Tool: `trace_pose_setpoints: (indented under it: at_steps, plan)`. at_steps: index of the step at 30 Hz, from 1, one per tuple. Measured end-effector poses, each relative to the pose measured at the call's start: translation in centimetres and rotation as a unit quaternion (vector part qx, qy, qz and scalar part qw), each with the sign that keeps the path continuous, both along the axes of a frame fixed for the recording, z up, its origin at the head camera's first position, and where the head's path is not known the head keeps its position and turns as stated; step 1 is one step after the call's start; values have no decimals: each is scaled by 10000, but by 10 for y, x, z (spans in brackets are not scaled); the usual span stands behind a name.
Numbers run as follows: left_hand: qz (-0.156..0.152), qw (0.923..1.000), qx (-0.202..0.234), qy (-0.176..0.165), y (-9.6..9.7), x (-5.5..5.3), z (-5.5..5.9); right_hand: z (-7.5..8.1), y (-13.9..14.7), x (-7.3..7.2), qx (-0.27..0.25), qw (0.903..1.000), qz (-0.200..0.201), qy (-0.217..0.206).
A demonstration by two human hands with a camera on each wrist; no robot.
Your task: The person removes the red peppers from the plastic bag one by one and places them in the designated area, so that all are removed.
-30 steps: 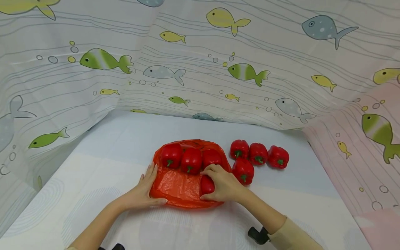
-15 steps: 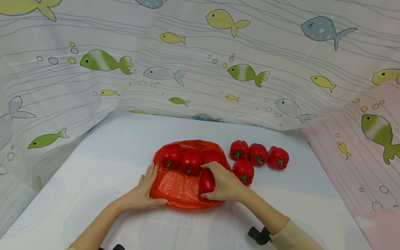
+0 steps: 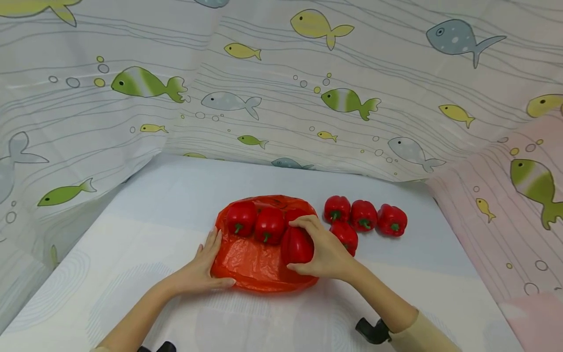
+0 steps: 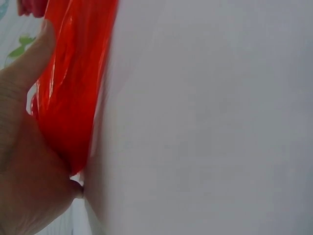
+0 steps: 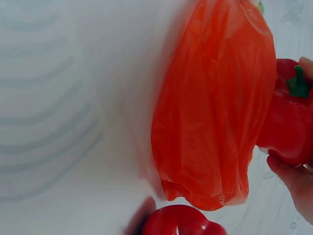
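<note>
My right hand [image 3: 327, 252] grips a red bell pepper [image 3: 297, 247] over the right part of an orange-red plastic bag [image 3: 248, 261], spread open like a shallow basin. The right wrist view shows that pepper [image 5: 288, 127] between thumb and fingers, above the bag's edge, its green stem facing the camera. Three more red bell peppers [image 3: 269, 226] sit in a row along the bag's far side; the right one is partly hidden by my right hand. Against the bag's left rim rests my left hand [image 3: 198, 271], fingers extended and thumb along the near edge.
Several red bell peppers [image 3: 363, 215] lie on the white tablecloth [image 3: 422, 283] right of the bag, one of them [image 3: 345, 236] close to its rim and partly behind my right hand. A fish-patterned curtain [image 3: 281, 73] encloses the table's back and sides.
My right hand has lifted the bell pepper from low in the bag, moving it up and slightly right. The left hand stays on the bag's rim.
</note>
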State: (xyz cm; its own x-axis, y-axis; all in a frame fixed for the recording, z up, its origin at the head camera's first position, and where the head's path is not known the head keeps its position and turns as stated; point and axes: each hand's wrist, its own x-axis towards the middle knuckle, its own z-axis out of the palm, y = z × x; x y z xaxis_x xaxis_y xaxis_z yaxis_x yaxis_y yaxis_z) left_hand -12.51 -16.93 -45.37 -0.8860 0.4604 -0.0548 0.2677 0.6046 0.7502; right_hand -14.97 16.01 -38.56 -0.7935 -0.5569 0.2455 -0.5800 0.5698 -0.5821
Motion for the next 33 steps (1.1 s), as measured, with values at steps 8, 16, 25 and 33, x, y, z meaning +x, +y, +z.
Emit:
trace_pose_setpoints:
  at_steps: [8, 16, 25, 33]
  plan:
    - [-24, 10000, 26, 21, 2, -2, 1, 7, 13, -1, -192, 9993, -52, 329]
    - [-18, 10000, 23, -9, 2, -1, 1, 15, 25, -2, -506, 9974, -115, 497]
    - [5, 10000, 21, -50, 3, 1, 1, 21, 41, -5, -698, 9947, -88, 747]
    - [62, 10000, -4, -66, 4, 2, -1, 25, 53, -4, -833, 9934, -164, 772]
